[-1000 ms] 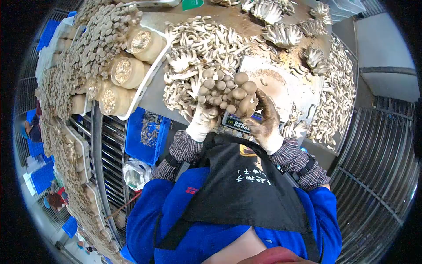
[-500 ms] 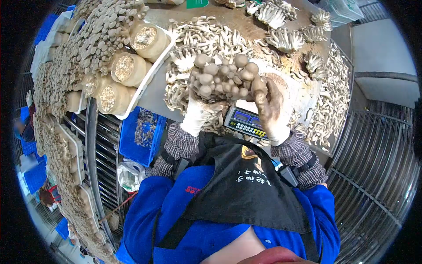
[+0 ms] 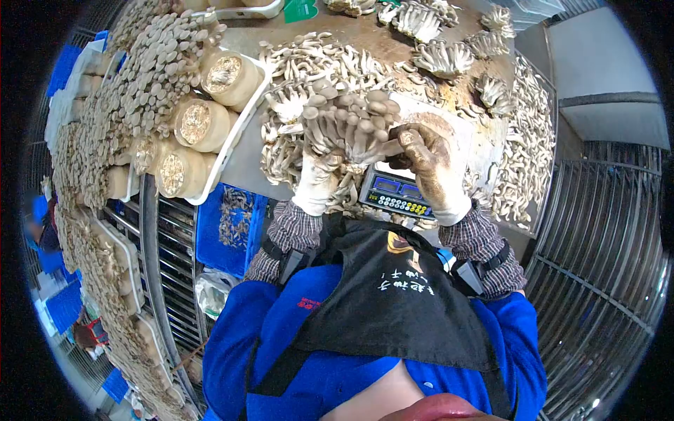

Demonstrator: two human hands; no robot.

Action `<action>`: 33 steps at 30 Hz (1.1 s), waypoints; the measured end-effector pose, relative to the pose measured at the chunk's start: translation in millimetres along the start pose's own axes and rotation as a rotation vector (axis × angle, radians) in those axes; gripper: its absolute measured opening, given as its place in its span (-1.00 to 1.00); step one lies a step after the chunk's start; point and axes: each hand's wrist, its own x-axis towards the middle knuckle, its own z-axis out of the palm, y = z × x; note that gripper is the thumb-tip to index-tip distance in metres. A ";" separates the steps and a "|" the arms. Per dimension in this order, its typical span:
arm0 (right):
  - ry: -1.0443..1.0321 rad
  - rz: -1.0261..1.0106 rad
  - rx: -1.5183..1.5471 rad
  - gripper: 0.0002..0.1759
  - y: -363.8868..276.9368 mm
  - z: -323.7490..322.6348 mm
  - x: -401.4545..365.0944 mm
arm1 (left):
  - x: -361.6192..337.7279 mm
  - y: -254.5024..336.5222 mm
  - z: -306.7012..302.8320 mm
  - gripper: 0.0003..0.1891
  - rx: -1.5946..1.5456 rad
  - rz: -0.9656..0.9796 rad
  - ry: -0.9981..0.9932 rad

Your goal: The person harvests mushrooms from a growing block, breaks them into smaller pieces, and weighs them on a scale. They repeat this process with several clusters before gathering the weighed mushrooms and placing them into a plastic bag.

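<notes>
Head view, looking down over a blue jacket and black apron point(image 3: 393, 309). We see the left hand point(image 3: 319, 179), in a white glove, closed around the base of a cluster of mushrooms point(image 3: 347, 123) and holding it up with the brown caps pointing away from the body. The right hand point(image 3: 428, 158), in a soiled brownish glove, has its fingers curled against the right side of the same cluster and pinches the stems there. We cannot tell whether it also holds a tool. The cluster is clear of the table point(image 3: 242, 158), above and just beyond a small scale point(image 3: 394, 194) with a keypad, which sits at the near table edge between the two wrists. Loose pale mushrooms point(image 3: 316, 63) lie heaped on the table behind the cluster. To the left, a white tray point(image 3: 235, 130) carries round growing blocks point(image 3: 196, 119) laid on their sides, and a blue crate point(image 3: 228, 221) stands below it.
</notes>
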 end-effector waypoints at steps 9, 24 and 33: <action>0.111 -0.090 0.024 -0.57 42.8 5.1 -14.5 | -10.2 -45.2 -74.7 -0.54 -0.346 -0.180 0.404; 0.332 -0.065 0.080 -0.60 72.0 -62.3 -50.3 | 0.7 -71.7 -45.6 -0.49 -0.129 -0.049 0.437; 0.685 -0.071 0.661 -0.75 241.5 -315.3 -52.4 | 2.2 -60.8 -55.3 -0.37 -0.447 -0.075 0.379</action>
